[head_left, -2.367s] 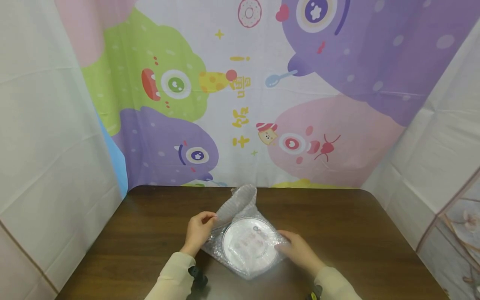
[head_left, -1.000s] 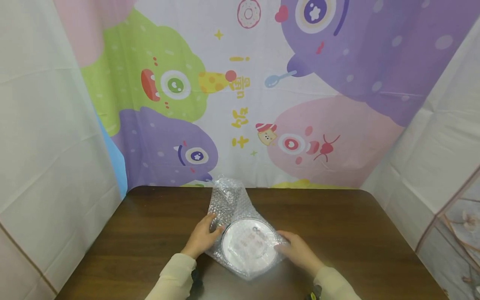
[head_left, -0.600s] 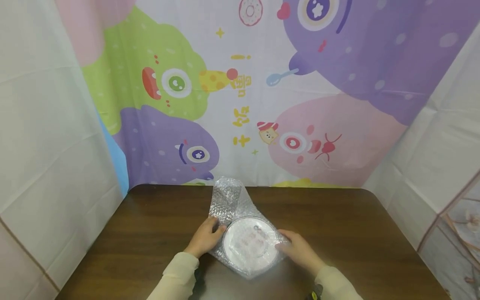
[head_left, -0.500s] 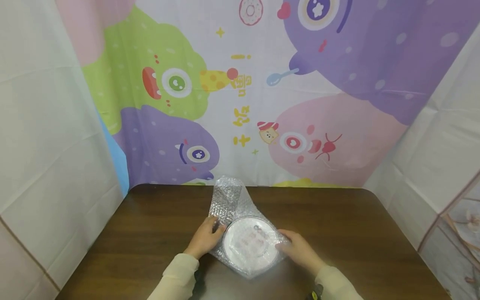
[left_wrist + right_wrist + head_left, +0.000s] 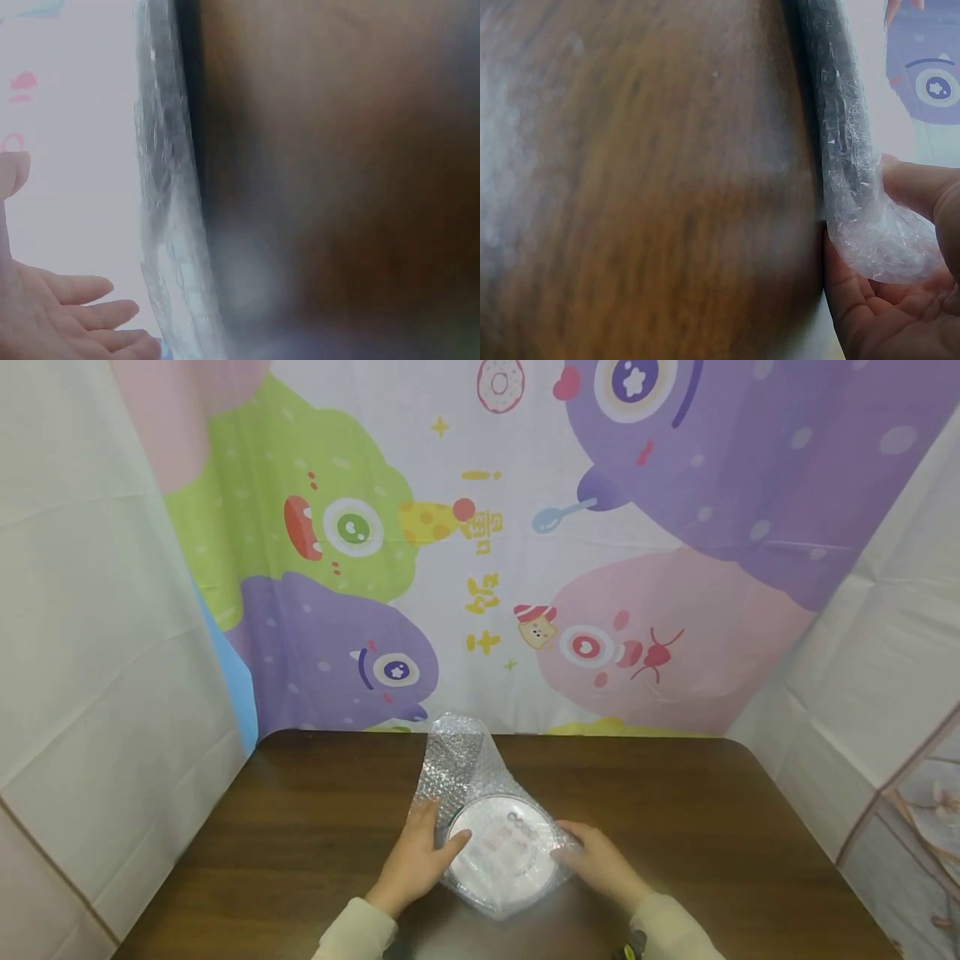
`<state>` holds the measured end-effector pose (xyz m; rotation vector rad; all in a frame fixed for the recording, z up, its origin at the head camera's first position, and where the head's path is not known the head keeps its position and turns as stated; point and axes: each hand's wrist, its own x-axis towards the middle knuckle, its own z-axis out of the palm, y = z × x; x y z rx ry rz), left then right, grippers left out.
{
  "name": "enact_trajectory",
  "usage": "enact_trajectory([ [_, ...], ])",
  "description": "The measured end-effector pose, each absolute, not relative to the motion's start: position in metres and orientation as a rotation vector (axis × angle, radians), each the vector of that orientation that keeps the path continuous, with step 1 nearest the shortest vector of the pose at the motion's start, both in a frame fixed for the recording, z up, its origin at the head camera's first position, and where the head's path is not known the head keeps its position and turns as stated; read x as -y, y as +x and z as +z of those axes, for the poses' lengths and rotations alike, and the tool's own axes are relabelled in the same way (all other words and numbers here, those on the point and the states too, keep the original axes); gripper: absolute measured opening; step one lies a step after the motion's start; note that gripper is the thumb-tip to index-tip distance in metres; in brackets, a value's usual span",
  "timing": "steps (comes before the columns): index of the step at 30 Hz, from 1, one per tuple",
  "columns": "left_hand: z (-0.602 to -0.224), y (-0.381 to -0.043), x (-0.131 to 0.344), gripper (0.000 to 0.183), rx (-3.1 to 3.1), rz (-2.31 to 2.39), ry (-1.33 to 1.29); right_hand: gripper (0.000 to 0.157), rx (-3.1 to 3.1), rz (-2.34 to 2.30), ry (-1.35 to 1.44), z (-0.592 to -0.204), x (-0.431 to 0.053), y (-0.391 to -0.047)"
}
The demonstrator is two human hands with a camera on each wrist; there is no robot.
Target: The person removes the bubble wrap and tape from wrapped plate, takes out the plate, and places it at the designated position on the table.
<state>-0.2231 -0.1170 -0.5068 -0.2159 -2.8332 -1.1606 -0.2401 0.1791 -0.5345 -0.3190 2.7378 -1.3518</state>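
Note:
A round white plate (image 5: 501,852) with a dark rim line and faint pink print lies under clear bubble wrap (image 5: 450,760) on the table. The wrap's loose flap stretches toward the table's back edge. At the plate's left side, my left hand (image 5: 415,860) has its fingers extended along the wrap and its thumb over the rim. In the left wrist view, those fingers (image 5: 105,315) look straight and spread. My right hand (image 5: 603,864) pinches the wrap's right corner. The right wrist view shows its thumb (image 5: 915,184) above the bunched wrap and its fingers underneath.
The dark wooden table (image 5: 675,810) extends around the package. A printed cartoon curtain (image 5: 480,568) hangs behind its back edge, and pale cloth panels (image 5: 105,652) stand on both sides.
My left hand first let the rolled flap go so it unfolded flat toward the back, then slid nearer, its thumb now over the plate's edge. My right hand has stayed at the right corner.

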Motion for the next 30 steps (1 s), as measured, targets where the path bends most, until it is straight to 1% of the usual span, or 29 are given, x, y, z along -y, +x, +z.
enact_trajectory([
  [5, -0.510, -0.211, 0.116, 0.095, 2.885, -1.128, -0.224, 0.047, -2.749, -1.330, -0.322, -0.535, -0.179, -0.240],
  [14, -0.515, -0.200, 0.113, 0.093, 2.911, -1.062, -0.240, 0.048, -2.753, -1.327, -0.322, -0.535, -0.179, -0.240],
  [22, -0.518, -0.200, 0.111, 0.091, 2.941, -1.016, -0.233, 0.048, -2.772, -1.332, -0.321, -0.537, -0.178, -0.241],
  [30, -0.520, -0.201, 0.112, 0.093, 2.954, -0.968, -0.261, 0.049, -2.780, -1.316, -0.331, -0.536, -0.179, -0.242],
])
